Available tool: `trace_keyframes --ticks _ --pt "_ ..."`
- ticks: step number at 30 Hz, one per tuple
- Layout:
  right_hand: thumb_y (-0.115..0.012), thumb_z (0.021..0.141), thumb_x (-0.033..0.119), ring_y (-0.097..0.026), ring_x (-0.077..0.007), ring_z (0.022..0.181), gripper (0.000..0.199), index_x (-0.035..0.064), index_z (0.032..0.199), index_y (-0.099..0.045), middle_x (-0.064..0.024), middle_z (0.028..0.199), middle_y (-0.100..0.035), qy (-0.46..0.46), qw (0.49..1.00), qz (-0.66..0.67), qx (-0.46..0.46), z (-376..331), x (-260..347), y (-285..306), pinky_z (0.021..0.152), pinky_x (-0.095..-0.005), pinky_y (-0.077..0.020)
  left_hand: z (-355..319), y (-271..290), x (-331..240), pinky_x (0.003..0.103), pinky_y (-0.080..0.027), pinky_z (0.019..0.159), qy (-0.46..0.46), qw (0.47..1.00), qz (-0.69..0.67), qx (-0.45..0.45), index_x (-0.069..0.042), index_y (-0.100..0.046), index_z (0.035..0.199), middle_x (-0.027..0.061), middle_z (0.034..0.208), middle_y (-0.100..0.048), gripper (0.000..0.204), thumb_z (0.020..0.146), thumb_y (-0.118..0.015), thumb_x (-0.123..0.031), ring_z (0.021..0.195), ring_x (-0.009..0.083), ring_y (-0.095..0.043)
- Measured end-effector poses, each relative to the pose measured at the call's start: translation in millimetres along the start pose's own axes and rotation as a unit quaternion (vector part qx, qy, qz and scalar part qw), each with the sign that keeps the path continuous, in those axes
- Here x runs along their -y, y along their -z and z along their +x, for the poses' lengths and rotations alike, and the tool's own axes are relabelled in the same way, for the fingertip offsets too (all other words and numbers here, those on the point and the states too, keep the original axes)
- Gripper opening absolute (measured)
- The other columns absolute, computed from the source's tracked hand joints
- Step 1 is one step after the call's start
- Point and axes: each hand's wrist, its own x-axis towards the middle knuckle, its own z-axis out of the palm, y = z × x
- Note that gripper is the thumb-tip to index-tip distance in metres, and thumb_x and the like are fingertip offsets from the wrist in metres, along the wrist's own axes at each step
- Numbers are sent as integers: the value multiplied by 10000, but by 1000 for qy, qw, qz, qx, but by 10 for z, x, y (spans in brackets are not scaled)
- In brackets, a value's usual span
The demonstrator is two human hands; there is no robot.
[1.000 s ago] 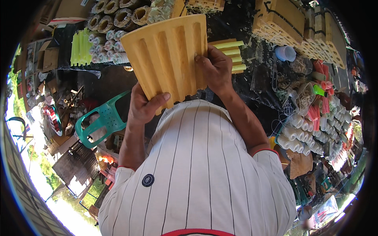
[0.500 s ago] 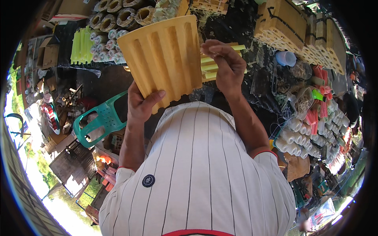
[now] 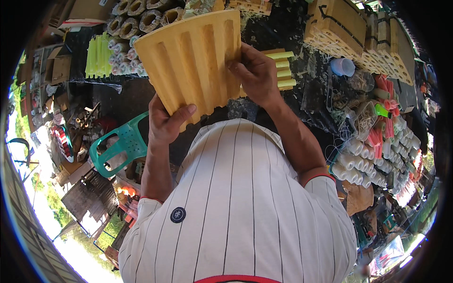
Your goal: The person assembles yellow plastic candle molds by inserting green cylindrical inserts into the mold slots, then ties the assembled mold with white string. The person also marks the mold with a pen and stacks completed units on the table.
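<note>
A tan mold half [image 3: 192, 61] with several long parallel grooves is held up, tilted, in front of me. My left hand [image 3: 165, 120] grips its lower left corner, thumb over the grooved face and fingers behind. At the right edge, my right hand [image 3: 257, 73] has its thumb on the grooved face and its fingers hidden behind the board. Just beyond that hand, pale yellow candle-like sticks [image 3: 283, 74] lie in another grooved mold piece, partly covered by the held one.
Yellow sticks [image 3: 97, 55] and wrapped rolls stand at the far left, near hollow brown tubes [image 3: 151, 18]. Strapped mold blocks [image 3: 336, 26] and a pale blue cup [image 3: 342, 67] are at the far right. White rolls [image 3: 354, 165] pile up at right; a green plastic chair [image 3: 123, 144] stands left.
My right hand, raised beside the board with fingers bent, has moved left and taken hold of its right edge. The mold half has shifted slightly up and left.
</note>
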Motion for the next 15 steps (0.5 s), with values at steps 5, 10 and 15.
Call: trace_keyframes --ticks 5,10,15 --pt "-641 1011 75 -644 -63 937 294 -41 1277 -690 -29 1056 -752 -1 998 -38 -52 -3 22 -56 868 -245 -543 9 25 -21 299 -547 832 6 1000 22 18 49 -619 1249 91 1069 -737 425 889 -801 -86 943 140 -683" --pt "-619 995 38 -651 -73 946 323 -42 1301 -684 -41 1076 -758 -23 999 -25 -38 64 35 -49 875 -251 -546 8 -21 20 309 -549 856 29 998 -62 -17 60 -617 1270 109 1105 -733 466 859 -803 -57 987 160 -689" --pt "-614 985 24 -664 -92 1011 396 -61 1371 -636 -78 1149 -748 41 998 46 13 24 1 5 916 -262 -552 10 2 37 315 -553 865 23 995 -95 -14 68 -621 1269 115 1118 -735 469 841 -788 -25 994 173 -698"
